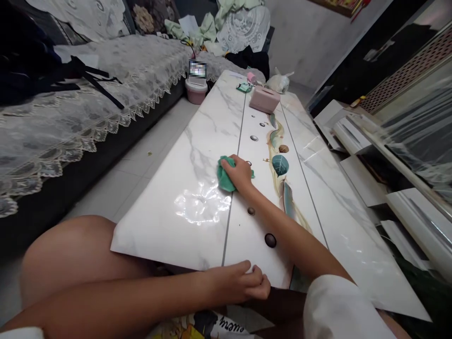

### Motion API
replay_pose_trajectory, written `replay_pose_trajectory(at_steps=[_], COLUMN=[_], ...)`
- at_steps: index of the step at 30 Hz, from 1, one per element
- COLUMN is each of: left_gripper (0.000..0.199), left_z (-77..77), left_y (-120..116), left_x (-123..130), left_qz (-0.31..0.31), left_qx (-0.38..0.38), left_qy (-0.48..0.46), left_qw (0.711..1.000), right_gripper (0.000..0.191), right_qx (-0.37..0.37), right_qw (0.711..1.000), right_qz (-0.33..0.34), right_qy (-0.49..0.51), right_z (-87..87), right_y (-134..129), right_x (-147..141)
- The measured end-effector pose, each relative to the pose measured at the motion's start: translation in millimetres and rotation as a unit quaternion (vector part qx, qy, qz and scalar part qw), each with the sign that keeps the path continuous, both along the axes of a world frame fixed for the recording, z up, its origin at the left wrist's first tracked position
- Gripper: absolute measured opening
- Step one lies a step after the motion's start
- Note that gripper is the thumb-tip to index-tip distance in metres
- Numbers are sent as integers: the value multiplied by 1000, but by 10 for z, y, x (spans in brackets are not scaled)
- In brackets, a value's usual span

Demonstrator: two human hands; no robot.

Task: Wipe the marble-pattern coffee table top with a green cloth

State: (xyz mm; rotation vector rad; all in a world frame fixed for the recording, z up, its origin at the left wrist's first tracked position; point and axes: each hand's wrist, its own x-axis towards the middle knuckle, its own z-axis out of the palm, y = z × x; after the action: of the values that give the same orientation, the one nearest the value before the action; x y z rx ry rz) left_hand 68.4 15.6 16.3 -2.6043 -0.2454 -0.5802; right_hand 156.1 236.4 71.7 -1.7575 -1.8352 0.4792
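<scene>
My right hand [241, 173] is closed on a crumpled green cloth [225, 175] and presses it to the white marble-patterned table top [169, 188]. Part of the cloth shows on the hand's far side too. Across the near edge of the table lies my left forearm, and my left hand [247, 281] rests there with its fingers curled in and nothing seen in them. Near my right hand, the table top bears a printed teal leaf [280, 165] and dark oval pebble shapes.
At the table's far end stand a pink tissue box [264, 99], a pale green item [244, 87] and a white plastic bag [279, 81]. A lace-covered sofa [141, 61] runs along the left. Beside it is a pink bin [196, 92] with a lit screen [197, 69]. White shelving [367, 179] lines the right.
</scene>
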Motion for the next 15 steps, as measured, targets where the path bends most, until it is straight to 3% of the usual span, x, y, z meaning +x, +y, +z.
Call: replay_pose_trajectory(at_steps=[6,11,15], left_gripper=[30,32,34], left_z=[-16,-67,-116], left_y=[2,10,4], left_x=[1,35,29], left_qz=[-6,-14,-39], left_qx=[1,-3,-15], left_qy=[1,-20,-3], left_qw=[1000,1000,999], right_gripper=[32,35,40], right_qx=[-34,-57,-33], right_qw=[986,976,964], right_qz=[163,210,253], right_qy=[13,-25,-76], right_z=[41,77,54], right_y=[-414,-654,-944], right_x=[-729,-1140,-1447])
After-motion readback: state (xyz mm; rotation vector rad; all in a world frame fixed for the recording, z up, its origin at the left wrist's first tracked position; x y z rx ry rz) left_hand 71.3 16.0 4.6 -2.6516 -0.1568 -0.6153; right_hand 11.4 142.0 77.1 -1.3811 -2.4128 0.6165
